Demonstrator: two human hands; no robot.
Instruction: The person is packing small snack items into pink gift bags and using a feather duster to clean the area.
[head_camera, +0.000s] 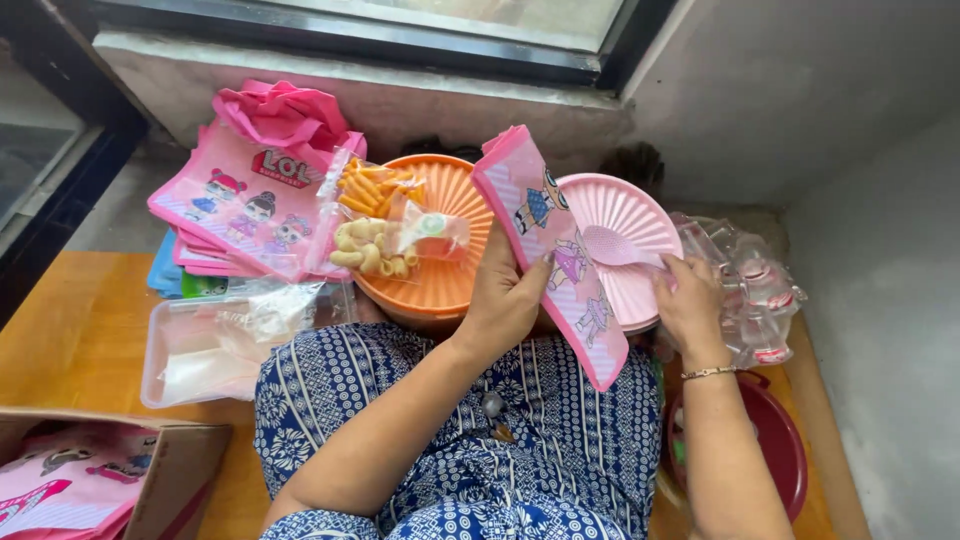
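Observation:
My left hand (505, 300) grips a pink cartoon-printed bag (553, 240) and holds it upright on edge. My right hand (688, 300) pinches a small pink spoon-like piece (615, 247) that lies over a stack of pink ribbed lids (630, 215), right beside the bag. Behind my left hand stands an orange ribbed container (450, 255) with clear snack packets (385, 225) resting on top of it.
A pile of matching pink bags (245, 200) lies at the back left. A clear plastic tray with wrappers (215, 345) sits left of my lap. A cardboard box of pink bags (90, 475) is at bottom left, clear plastic items (755, 285) and a dark red bowl (790, 450) on the right.

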